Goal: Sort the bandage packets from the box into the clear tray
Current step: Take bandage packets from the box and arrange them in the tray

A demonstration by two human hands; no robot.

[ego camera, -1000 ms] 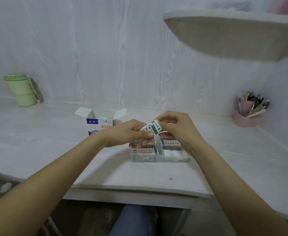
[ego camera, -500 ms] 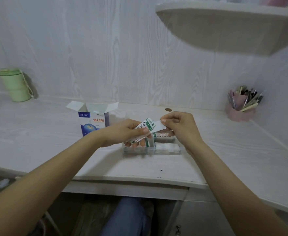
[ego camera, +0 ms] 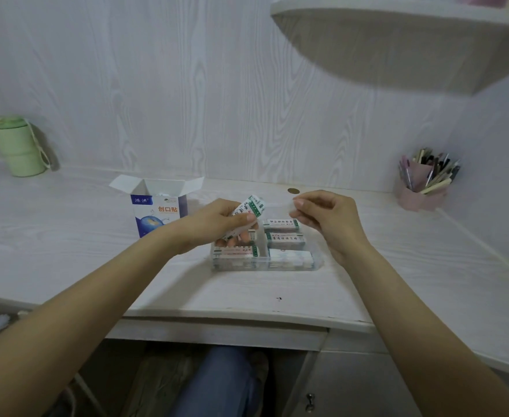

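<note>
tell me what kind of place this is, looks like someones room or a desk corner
Probably a study desk in a bedroom or dorm corner: a pale wood-grain desk, a pink pen holder full of pens, a wall shelf overhead, and a green lidded cup.

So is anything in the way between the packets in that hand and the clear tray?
Nothing visible blocks the way. The left hand holds the bandage packets right above the clear tray, whose top is open. Stacks of packets already fill most sections. The right hand hovers over the tray's right side, apart from the held packets.
</note>
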